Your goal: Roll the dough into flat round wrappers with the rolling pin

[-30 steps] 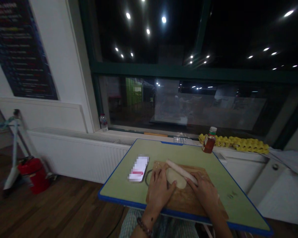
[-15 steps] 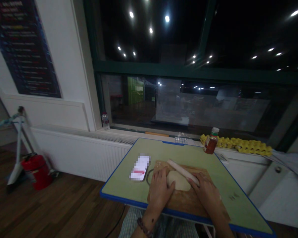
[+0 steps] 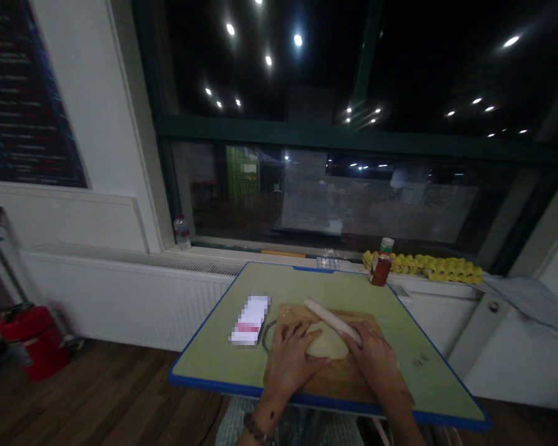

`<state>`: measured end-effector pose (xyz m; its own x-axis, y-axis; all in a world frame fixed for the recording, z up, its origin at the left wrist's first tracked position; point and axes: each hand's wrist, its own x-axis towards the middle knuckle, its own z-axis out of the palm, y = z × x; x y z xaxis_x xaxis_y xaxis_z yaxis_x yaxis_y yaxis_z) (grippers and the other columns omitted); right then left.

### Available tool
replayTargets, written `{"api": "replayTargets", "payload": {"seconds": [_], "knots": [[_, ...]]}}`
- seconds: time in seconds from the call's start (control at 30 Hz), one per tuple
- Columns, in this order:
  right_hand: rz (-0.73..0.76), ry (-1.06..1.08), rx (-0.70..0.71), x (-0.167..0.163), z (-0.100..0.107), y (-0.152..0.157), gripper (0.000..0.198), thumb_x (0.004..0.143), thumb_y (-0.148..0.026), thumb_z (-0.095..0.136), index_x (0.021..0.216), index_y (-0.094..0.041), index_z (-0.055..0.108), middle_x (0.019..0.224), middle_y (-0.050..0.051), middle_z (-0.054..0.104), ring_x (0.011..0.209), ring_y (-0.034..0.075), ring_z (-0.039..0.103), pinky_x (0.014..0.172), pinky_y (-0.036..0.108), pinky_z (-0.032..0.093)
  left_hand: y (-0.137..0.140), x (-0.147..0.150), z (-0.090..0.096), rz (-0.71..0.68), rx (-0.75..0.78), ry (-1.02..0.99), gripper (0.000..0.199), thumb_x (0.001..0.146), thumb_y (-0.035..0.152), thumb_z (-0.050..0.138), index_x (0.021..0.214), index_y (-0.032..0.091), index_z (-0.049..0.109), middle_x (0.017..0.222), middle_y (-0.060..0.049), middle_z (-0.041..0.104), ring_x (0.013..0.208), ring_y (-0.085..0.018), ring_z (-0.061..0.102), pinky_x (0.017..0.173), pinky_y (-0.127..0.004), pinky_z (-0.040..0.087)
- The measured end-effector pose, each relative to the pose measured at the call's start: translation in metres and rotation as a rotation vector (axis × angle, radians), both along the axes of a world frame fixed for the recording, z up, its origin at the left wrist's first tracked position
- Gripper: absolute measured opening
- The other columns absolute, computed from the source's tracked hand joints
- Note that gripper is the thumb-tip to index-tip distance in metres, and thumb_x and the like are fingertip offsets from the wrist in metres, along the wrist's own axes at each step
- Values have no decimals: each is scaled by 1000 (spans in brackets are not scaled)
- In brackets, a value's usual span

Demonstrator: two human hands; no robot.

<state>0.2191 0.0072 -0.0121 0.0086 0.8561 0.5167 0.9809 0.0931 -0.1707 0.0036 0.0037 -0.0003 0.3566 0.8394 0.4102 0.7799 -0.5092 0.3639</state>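
Note:
A flat, pale round of dough lies on a wooden board. My left hand holds its left edge, thumb at the near side and fingers curved over the far side. Slanting across the dough's far right side is a light wooden rolling pin. Its near end is under my right hand, whose fingers wrap round it. The far end of the pin points away to the left, free of either hand.
The board rests on a green table with a blue edge. Left of it lies a phone with a blurred screen. Beyond are a bottle of reddish-brown liquid and yellow egg trays. A red fire extinguisher stands on the floor at left.
The view has swung slightly right, so everything sits further left. My left hand's fingers have shifted from beside the dough onto its edge. My right hand stays on the rolling pin.

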Motion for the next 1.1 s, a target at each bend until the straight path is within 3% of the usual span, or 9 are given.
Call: {"api": "replayTargets", "payload": {"seconds": [0.4, 0.63, 0.8, 0.93, 1.1], "knots": [[-6, -27, -25, -1, -2, 2, 31, 94, -45, 47, 108, -24, 65, 99, 7, 72, 83, 22, 68, 68, 29, 48, 3, 6, -1, 185, 36, 33, 39, 86, 44, 60, 122, 29, 60, 133, -3, 59, 124, -28, 47, 108, -52, 29], [107, -33, 38, -5, 0, 2, 27, 94, -39, 50, 108, -22, 66, 105, 8, 71, 92, 23, 66, 79, 32, 49, 6, 4, -11, 295, 144, -73, 82, 76, 56, 64, 141, 15, 36, 151, -18, 33, 140, -33, 27, 107, -53, 31], [254, -63, 61, -12, 9, -2, 17, 87, -33, 63, 102, -27, 67, 101, 3, 70, 100, 23, 60, 89, 35, 44, 5, 4, -8, 278, 136, -73, 49, 94, 43, 41, 139, 22, 40, 156, -10, 27, 143, -25, 24, 112, -51, 25], [270, -64, 74, -12, 9, 1, 15, 84, -33, 67, 99, -29, 68, 100, 2, 68, 102, 25, 57, 92, 39, 42, 5, 3, -7, 212, 117, -3, 42, 99, 37, 31, 137, 27, 45, 152, -3, 38, 143, -23, 24, 114, -52, 21], [164, -162, 134, -11, 3, 4, 27, 93, -26, 52, 117, -27, 63, 116, 5, 66, 112, 26, 54, 103, 47, 35, 9, 5, -8, 160, 138, 22, 40, 99, 36, 31, 131, 27, 54, 141, -1, 54, 137, -23, 37, 116, -53, 21]]}}
